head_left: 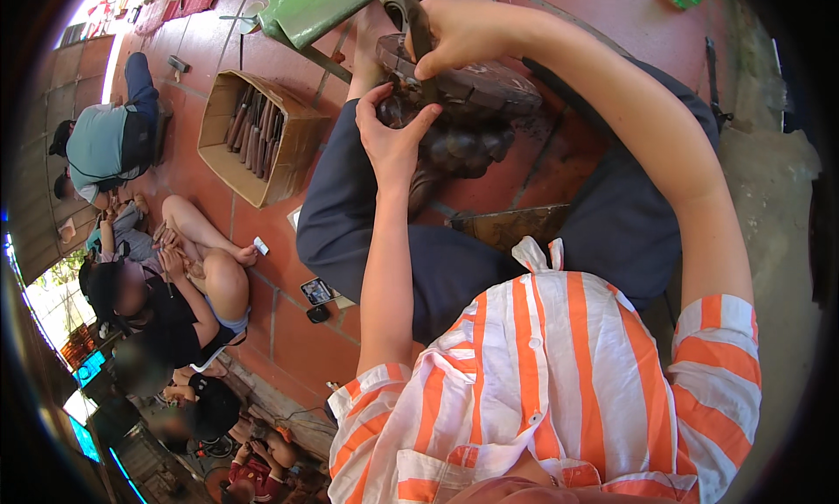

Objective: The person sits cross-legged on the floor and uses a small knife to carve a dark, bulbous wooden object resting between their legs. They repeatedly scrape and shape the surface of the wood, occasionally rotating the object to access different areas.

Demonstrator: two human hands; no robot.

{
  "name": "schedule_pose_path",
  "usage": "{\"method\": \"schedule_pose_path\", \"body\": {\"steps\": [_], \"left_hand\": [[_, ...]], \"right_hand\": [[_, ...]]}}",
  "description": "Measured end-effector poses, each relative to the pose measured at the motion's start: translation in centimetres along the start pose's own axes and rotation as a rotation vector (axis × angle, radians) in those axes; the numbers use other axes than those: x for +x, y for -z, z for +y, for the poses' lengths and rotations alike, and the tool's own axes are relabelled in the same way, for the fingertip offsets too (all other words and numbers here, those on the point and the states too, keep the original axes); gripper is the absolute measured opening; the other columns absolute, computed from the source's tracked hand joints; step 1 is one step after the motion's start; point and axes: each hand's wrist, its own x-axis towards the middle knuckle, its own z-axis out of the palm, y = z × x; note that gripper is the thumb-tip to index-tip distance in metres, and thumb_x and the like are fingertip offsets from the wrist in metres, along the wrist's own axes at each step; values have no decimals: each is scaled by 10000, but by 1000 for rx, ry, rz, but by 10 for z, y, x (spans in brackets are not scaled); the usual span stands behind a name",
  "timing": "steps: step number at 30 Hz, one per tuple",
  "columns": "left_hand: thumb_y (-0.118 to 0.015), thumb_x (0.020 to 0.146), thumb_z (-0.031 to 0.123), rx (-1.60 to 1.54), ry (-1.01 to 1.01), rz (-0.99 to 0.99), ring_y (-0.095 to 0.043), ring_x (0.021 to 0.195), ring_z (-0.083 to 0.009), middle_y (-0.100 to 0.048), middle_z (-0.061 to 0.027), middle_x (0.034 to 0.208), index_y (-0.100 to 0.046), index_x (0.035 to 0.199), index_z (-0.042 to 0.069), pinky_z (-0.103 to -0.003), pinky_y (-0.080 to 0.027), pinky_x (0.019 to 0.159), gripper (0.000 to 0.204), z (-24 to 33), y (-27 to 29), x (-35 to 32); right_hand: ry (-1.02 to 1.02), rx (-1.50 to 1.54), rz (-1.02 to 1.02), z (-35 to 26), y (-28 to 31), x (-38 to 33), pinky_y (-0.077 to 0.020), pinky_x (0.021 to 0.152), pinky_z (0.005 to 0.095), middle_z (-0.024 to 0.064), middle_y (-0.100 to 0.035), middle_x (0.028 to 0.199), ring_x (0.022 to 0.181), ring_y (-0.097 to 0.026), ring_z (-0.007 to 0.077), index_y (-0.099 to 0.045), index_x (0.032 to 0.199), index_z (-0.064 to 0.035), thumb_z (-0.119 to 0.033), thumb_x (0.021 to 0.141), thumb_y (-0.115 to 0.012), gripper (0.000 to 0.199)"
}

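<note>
A dark brown carved wooden piece (502, 86) stands between my knees, with a flat, rough-edged slab on top and rounded lobes (463, 150) below. My left hand (395, 145) grips its near left edge, with thumb and forefinger apart on either side of a dark rounded part. From above, my right hand (459, 34) is closed round a flat, dark bar-like tool (420, 34). The tool's lower end meets the slab close to my left fingertips. Its exact kind cannot be made out, and my right palm is hidden.
A green plastic seat (325, 6) stands just beyond my hands. Left of my leg, a cardboard box (273, 185) holds several brown-handled tools (253, 137). A phone (317, 291) lies on the red tiles (293, 347). Several people sit at the left, one in a teal shirt (109, 141).
</note>
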Motion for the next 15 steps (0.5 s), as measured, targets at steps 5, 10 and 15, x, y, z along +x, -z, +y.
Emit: {"method": "schedule_pose_path", "body": {"steps": [5,10,15], "left_hand": [[-866,635,125,-285,-5,-200,-510,1156,-208,-544,-123,1247,-440,1314,5,-333,-392,1016,810,-15,19,3],[-862,639,123,-271,-30,-157,-507,1156,-207,-548,-120,1231,-450,1298,15,-331,-386,1017,784,-12,16,-1],[-891,594,200,-46,7,-30,-517,1135,-228,-551,-137,1201,-495,1269,26,-356,-393,1001,802,3,2,-1]], "right_hand": [[47,80,12,-7,0,-11,-427,679,316,40,-613,693,710,-563,156,-656,826,-20,-196,773,-723,196],[-1,76,79,-9,-7,-20,-457,753,325,77,-654,811,795,-603,182,-671,900,-19,-207,778,-727,231],[5,25,109,6,-9,-11,-469,742,315,82,-656,822,813,-611,185,-674,915,-21,-201,780,-722,231]]}}
